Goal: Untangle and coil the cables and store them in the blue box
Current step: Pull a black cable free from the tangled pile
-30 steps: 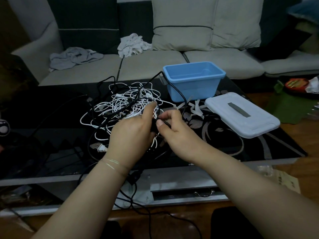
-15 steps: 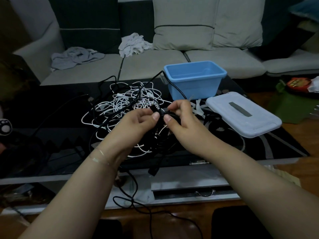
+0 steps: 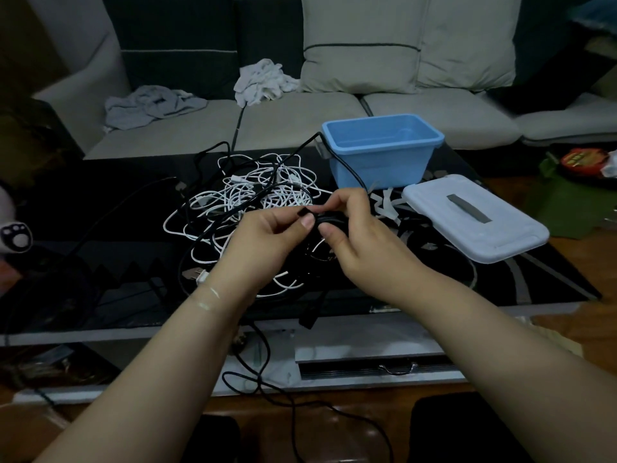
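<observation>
A tangle of white cables (image 3: 253, 198) and black cables lies on the dark glass table (image 3: 100, 228). My left hand (image 3: 267, 238) pinches the end of a black cable (image 3: 329, 218) just above the pile. My right hand (image 3: 354, 235) grips the same black cable beside it, thumbs nearly touching. Part of that cable hangs over the table's front edge, with a black plug (image 3: 309, 317) dangling and loops on the floor. The empty blue box (image 3: 384, 148) stands behind the hands, a black cable running up past its left side.
The box's pale lid (image 3: 474, 218) lies flat right of the hands. A grey sofa with cushions and crumpled cloths (image 3: 263, 80) runs along the back. A white plug (image 3: 200, 275) rests near my left wrist. Red and green items (image 3: 581, 162) sit at the far right.
Both hands have risen from the pile, lifting the black cable and pulling more of it up; the black plug now hangs at the table's front edge.
</observation>
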Demonstrator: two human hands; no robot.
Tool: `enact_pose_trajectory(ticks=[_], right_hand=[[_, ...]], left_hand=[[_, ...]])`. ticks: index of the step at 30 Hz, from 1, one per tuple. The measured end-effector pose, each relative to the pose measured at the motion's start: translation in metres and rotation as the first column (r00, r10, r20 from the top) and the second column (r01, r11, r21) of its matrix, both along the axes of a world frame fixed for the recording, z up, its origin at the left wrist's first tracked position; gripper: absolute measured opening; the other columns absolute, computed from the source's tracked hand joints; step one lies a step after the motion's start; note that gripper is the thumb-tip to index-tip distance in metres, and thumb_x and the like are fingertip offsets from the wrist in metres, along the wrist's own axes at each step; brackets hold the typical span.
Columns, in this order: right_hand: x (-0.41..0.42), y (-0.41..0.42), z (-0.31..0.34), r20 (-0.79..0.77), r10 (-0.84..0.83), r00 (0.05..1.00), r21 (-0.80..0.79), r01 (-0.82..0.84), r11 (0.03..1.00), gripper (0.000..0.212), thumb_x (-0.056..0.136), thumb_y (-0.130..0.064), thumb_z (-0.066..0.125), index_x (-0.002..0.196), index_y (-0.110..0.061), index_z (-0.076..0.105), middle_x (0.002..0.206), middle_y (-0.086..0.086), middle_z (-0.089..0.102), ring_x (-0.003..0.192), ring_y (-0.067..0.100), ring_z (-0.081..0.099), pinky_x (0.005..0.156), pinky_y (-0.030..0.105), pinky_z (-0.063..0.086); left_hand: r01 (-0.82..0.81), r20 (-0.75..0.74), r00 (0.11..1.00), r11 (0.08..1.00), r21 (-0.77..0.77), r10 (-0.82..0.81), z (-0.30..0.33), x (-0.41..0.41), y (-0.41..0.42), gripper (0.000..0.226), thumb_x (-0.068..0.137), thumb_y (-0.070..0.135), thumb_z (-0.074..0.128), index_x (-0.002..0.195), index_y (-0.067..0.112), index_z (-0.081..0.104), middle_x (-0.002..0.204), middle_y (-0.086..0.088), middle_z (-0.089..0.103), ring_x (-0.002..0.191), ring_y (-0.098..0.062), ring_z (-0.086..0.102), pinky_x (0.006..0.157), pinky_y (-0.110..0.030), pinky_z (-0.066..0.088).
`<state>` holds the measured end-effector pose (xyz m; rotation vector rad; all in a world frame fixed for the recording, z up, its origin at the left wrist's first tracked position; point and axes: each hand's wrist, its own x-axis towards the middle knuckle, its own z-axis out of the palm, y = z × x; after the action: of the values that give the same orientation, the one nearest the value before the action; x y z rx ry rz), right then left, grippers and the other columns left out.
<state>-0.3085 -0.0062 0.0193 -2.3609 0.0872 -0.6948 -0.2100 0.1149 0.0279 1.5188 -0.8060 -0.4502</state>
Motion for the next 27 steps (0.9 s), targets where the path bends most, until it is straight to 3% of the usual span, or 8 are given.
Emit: enact_pose_trajectory(ticks=[4, 7, 9, 13, 18, 24, 27], right_hand=[[0.0, 0.001, -0.006, 0.025, -0.025, 0.999, 0.213, 0.019, 0.977, 0.018, 0.097, -0.027, 0.046, 0.103, -0.033, 0.03, 0.101, -0.003, 0.058, 0.089, 0.016, 0.06, 0.081, 0.046, 0.05], [0.002, 0.0, -0.008, 0.068, -0.052, 0.996, 0.409, 0.02, 0.912, 0.017, 0.098, -0.021, 0.046, 0.095, -0.033, 0.034, 0.101, -0.005, 0.056, 0.086, 0.005, 0.057, 0.08, 0.027, 0.047], [0.003, 0.0, -0.008, 0.048, -0.078, 0.996, 0.499, 0.044, 0.866, 0.015, 0.098, -0.021, 0.046, 0.095, -0.032, 0.037, 0.097, -0.002, 0.056, 0.071, 0.004, 0.055, 0.072, 0.028, 0.048], [0.009, 0.0, -0.009, -0.007, -0.098, 0.995, 0.675, 0.076, 0.734, 0.006, 0.099, -0.02, 0.045, 0.105, -0.02, 0.043, 0.084, 0.004, 0.056, 0.059, 0.015, 0.051, 0.065, 0.041, 0.047], [0.012, -0.001, -0.008, -0.024, -0.078, 0.997, 0.803, 0.066, 0.593, 0.009, 0.101, -0.016, 0.041, 0.108, -0.011, 0.044, 0.076, 0.006, 0.047, 0.049, 0.007, 0.04, 0.049, 0.023, 0.043], [0.012, -0.005, -0.008, -0.044, -0.013, 0.999, 0.816, 0.043, 0.577, 0.014, 0.102, -0.016, 0.039, 0.108, -0.01, 0.049, 0.079, 0.006, 0.047, 0.055, 0.009, 0.041, 0.051, 0.023, 0.045], [0.008, -0.011, -0.003, -0.033, 0.114, 0.993, 0.804, -0.041, 0.593, 0.019, 0.096, -0.022, 0.05, 0.112, -0.013, 0.053, 0.088, 0.005, 0.056, 0.07, 0.013, 0.056, 0.062, 0.025, 0.053]], left_hand=[[-0.105, 0.456, 0.886, 0.994, 0.026, 0.082, -0.006, -0.005, -0.001, 0.026, 0.095, 0.013, 0.057, 0.117, 0.023, 0.066, 0.104, 0.013, 0.07, 0.097, 0.011, 0.061, 0.085, -0.007, 0.043], [-0.078, 0.652, 0.758, 0.995, 0.065, 0.017, -0.012, -0.002, -0.001, 0.038, 0.093, 0.032, 0.052, 0.13, 0.025, 0.059, 0.107, 0.004, 0.071, 0.098, -0.008, 0.064, 0.088, -0.023, 0.048], [-0.082, 0.709, 0.705, 0.993, 0.084, -0.001, -0.015, 0.0, -0.002, 0.043, 0.092, 0.034, 0.051, 0.133, 0.026, 0.055, 0.1, 0.003, 0.07, 0.093, -0.013, 0.063, 0.085, -0.032, 0.048], [-0.152, 0.749, 0.655, 0.988, -0.003, 0.102, -0.018, -0.002, -0.007, 0.036, 0.092, 0.028, 0.056, 0.128, 0.023, 0.061, 0.108, 0.004, 0.071, 0.098, -0.011, 0.065, 0.087, -0.03, 0.049], [-0.146, 0.705, 0.693, 0.987, -0.066, 0.15, -0.022, -0.002, -0.012, 0.03, 0.087, 0.02, 0.062, 0.115, 0.017, 0.07, 0.121, 0.003, 0.066, 0.11, -0.001, 0.059, 0.099, -0.016, 0.044], [-0.112, 0.622, 0.773, 0.992, -0.056, 0.122, -0.02, 0.003, -0.01, 0.026, 0.085, 0.013, 0.068, 0.11, 0.016, 0.072, 0.115, 0.003, 0.069, 0.108, 0.001, 0.062, 0.097, -0.018, 0.046], [-0.183, 0.436, 0.878, 0.98, -0.075, 0.197, -0.018, 0.003, -0.012, 0.024, 0.084, 0.007, 0.07, 0.105, 0.018, 0.073, 0.102, 0.006, 0.073, 0.095, 0.006, 0.065, 0.089, -0.012, 0.047]])
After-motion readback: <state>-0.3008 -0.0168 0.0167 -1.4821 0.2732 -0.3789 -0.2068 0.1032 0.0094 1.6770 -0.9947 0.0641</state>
